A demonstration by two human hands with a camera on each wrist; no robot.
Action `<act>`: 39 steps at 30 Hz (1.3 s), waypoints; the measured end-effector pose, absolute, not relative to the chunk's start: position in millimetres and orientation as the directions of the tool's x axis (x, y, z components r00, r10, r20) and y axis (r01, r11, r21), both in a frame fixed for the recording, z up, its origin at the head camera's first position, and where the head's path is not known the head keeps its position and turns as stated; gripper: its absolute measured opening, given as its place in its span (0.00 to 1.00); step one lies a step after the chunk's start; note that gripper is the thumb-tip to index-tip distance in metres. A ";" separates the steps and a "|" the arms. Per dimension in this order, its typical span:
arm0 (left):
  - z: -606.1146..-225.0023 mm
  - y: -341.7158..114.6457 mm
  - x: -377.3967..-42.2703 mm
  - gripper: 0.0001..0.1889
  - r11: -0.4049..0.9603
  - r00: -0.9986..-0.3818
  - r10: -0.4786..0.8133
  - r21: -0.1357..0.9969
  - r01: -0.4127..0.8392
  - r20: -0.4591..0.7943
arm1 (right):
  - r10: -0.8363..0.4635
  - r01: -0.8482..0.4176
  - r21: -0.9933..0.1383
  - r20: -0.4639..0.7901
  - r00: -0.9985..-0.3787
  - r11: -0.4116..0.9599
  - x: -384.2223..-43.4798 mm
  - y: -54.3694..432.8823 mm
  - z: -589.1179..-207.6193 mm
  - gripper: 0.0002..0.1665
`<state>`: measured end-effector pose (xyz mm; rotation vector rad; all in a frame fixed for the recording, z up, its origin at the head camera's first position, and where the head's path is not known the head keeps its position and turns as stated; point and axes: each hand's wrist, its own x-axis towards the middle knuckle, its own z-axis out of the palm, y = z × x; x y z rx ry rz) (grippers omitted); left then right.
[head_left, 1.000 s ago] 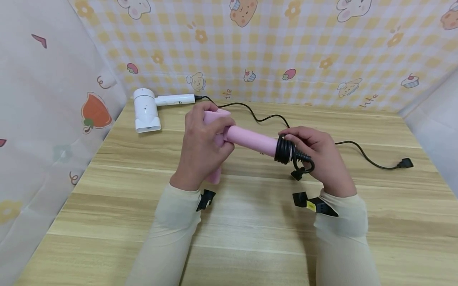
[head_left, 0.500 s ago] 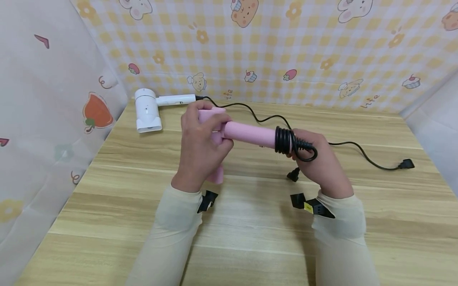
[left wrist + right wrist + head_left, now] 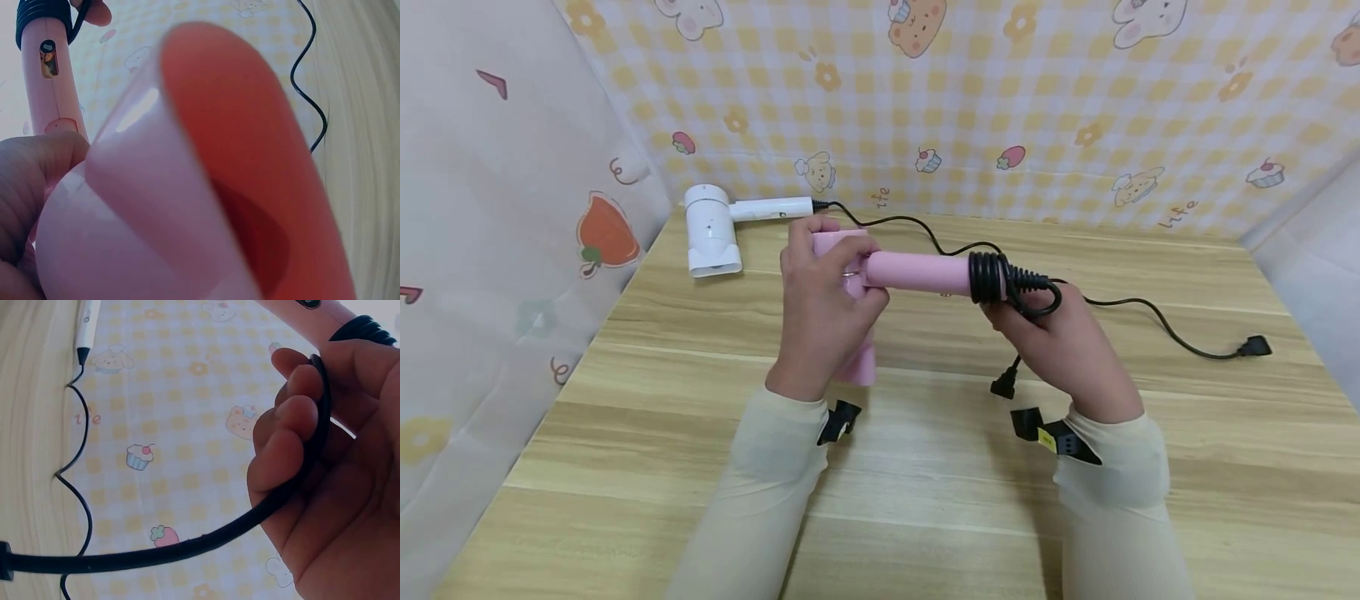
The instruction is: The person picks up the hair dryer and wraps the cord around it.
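Note:
My left hand (image 3: 820, 308) grips a pink hair dryer (image 3: 921, 272) where its head meets the handle, holding it above the table. The handle points right, with a black cord (image 3: 987, 277) wound in several turns round its end. In the left wrist view the dryer's wide mouth (image 3: 250, 112) fills the middle, and the thumb presses by the handle joint. My right hand (image 3: 1071, 350) is at the handle's end. Its fingers curl round the loose cord (image 3: 169, 553) in the right wrist view. The cord's plug (image 3: 1004, 383) dangles below that hand.
A white hair dryer (image 3: 711, 233) lies at the back left of the wooden table (image 3: 925, 517). Its black cord runs right behind my hands to a plug (image 3: 1253, 347). A patterned yellow cloth (image 3: 955, 108) hangs behind the table.
My right hand has passed round the handle's end with the cord, from its far side to beneath it. The handle has swung up to nearly level, and the dangling plug has shifted left and down.

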<state>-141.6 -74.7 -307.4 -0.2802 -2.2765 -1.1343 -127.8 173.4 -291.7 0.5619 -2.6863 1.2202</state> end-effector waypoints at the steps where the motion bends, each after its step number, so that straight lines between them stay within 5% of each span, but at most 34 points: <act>1: -307.8 -74.2 -141.9 0.17 0.625 -0.814 -0.067 0.660 0.417 0.578 | -0.292 -0.409 -0.686 0.287 -0.912 0.603 -128.0 173.9 -292.2 0.07; 18: -313.7 -71.1 -145.3 0.17 0.658 -0.836 -0.122 0.674 0.336 0.536 | -0.440 -0.522 -0.666 0.309 -0.843 0.533 -131.7 173.7 -296.1 0.09; 29: -316.3 -72.2 -147.3 0.18 0.678 -0.823 -0.181 0.675 0.293 0.539 | -0.469 -0.450 -0.675 0.171 -0.866 0.584 -126.6 170.2 -292.9 0.08; 39: -323.6 -72.6 -151.0 0.17 0.697 -0.831 -0.175 0.663 0.275 0.528 | -0.502 -0.469 -0.681 0.169 -0.848 0.563 -121.2 171.4 -287.7 0.07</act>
